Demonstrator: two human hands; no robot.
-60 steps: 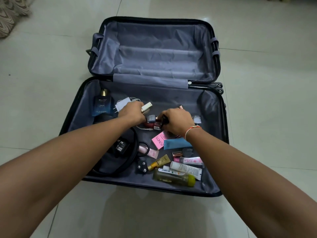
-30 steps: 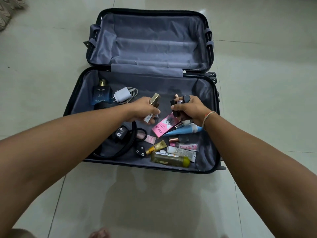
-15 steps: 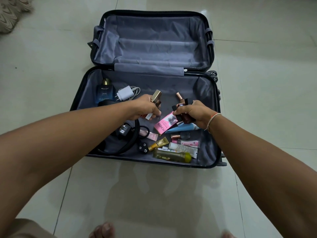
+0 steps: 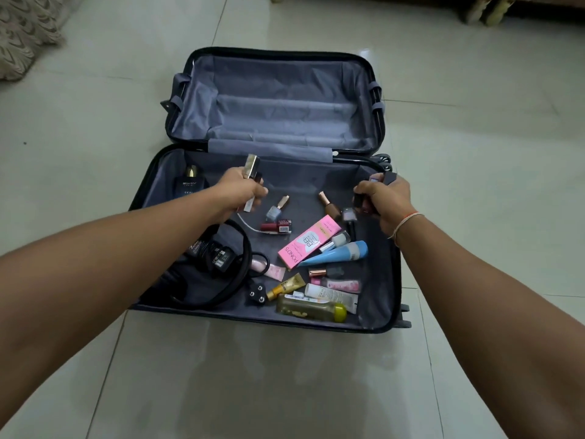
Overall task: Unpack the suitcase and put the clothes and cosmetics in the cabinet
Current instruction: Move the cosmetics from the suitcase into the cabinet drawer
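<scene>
head view: suitcase (image 4: 384, 255) lies open flat on the tiled floor, lid half at twelve o'clock, filled half nearest the person. left hand (image 4: 240, 193) hangs over the filled half at about ten o'clock from its middle, fingers curled tight round a gold tube (image 4: 250, 164) and what looks like another small cosmetic poking out below the fist. right hand (image 4: 384, 199) is at two o'clock, by the right wall, fingers wrapped round a bunch of small dark bottles (image 4: 364, 202); how many, i cannot tell.

the loose cosmetics lie between and below both hands, toward six o'clock: a pink box (image 4: 308, 242) running diagonally from seven to one o'clock, a blue tube (image 4: 340, 253) just beside it, a yellow-capped bottle (image 4: 311, 312) lying crosswise near the front rim. two nail polish bottles (image 4: 275, 209) sit nearest the left hand. a black cord and plug (image 4: 256, 294) lie at eight o'clock.

both fists look full, so carrying these to the cabinet, out of view, seems next.
</scene>
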